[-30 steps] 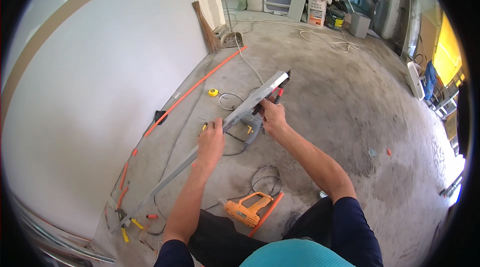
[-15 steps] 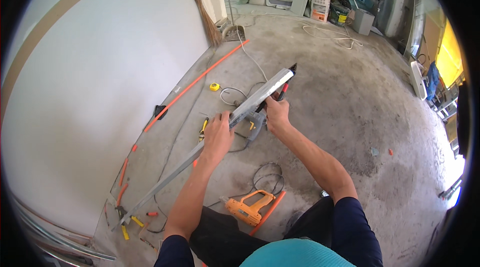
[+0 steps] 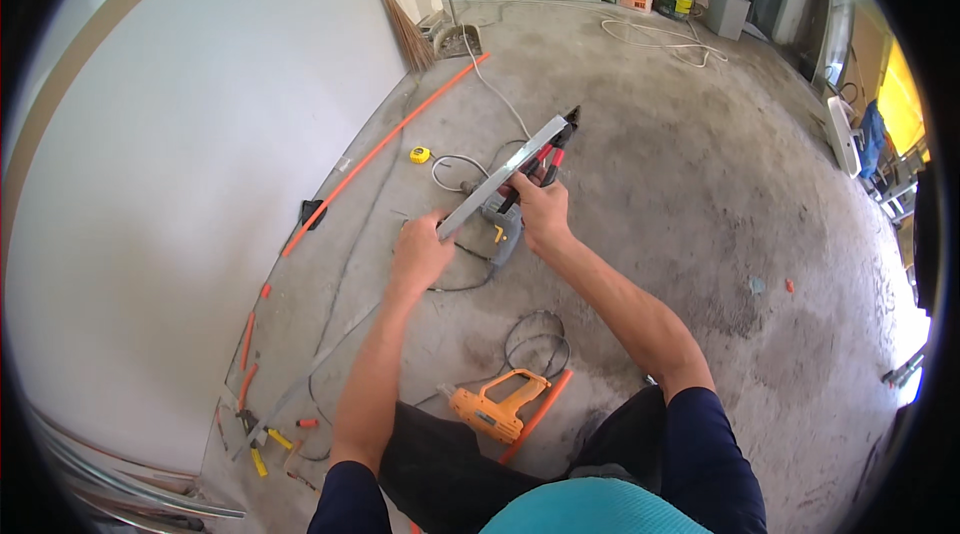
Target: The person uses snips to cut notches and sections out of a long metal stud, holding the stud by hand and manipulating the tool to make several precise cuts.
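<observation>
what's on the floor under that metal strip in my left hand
A grey power tool lies partly beneath the metal strip; its handle shows. The strip hides part of its body and anything else directly beneath.

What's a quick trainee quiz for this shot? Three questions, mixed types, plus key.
1. True or false: the left hand is holding the metal profile.

2. Multiple choice: the handles of the hand tool in the right hand are: A) all yellow; B) blue and white; C) red and black.

3. Which is nearer the person's legs: the yellow tape measure or the orange gun-shaped tool?

Key: 1. True. 2. C. 3. The orange gun-shaped tool.
</observation>
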A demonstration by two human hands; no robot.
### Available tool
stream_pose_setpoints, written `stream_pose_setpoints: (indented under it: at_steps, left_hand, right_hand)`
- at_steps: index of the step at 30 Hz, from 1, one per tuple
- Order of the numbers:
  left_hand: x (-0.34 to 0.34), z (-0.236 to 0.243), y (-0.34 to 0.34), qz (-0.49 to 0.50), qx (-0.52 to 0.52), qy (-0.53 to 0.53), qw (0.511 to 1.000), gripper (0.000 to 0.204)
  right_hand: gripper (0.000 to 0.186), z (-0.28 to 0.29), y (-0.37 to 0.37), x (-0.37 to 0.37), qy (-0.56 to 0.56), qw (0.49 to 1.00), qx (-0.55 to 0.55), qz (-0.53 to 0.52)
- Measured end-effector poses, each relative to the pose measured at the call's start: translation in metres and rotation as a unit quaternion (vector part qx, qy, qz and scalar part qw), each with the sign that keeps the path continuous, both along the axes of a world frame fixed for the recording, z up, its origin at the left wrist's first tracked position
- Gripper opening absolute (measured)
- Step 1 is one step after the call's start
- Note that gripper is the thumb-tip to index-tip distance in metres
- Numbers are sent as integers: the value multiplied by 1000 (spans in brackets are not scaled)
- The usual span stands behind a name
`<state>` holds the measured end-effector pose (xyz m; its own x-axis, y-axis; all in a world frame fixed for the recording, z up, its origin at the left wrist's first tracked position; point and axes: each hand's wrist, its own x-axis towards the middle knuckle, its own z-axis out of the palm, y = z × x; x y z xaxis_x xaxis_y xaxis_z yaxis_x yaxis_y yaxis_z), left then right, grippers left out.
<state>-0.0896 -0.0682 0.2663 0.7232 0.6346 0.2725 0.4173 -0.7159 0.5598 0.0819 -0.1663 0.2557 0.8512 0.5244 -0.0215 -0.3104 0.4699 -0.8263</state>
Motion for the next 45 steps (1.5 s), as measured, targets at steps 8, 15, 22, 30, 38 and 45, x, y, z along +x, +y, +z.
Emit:
stream_pose_setpoints:
  at_steps: [8,15,22,30,38,45]
  left_hand:
    - [11,-12,7,-30,-54,36,997,29]
    - [18,-23,6,-45,-92,33,994,30]
    - [21,-38,16,-44,-89,34,994,31]
    - [20,-35,17,-77,-158,67,982,33]
    - [23,-38,18,-75,-203,138,967,34]
    - [23,-40,22,-125,-355,127,918,35]
  right_hand:
    - [11,-20,-9,15,16,997,-77,17]
    - [11,-37,-19,24,10,994,-108,26]
    - [19,-47,-70,27,-26,967,-239,83]
    - [31,-53,-140,28,-146,940,-299,73]
    - [38,-55,-160,22,-229,871,-412,139]
    - [38,-48,-164,14,-224,848,-454,157]
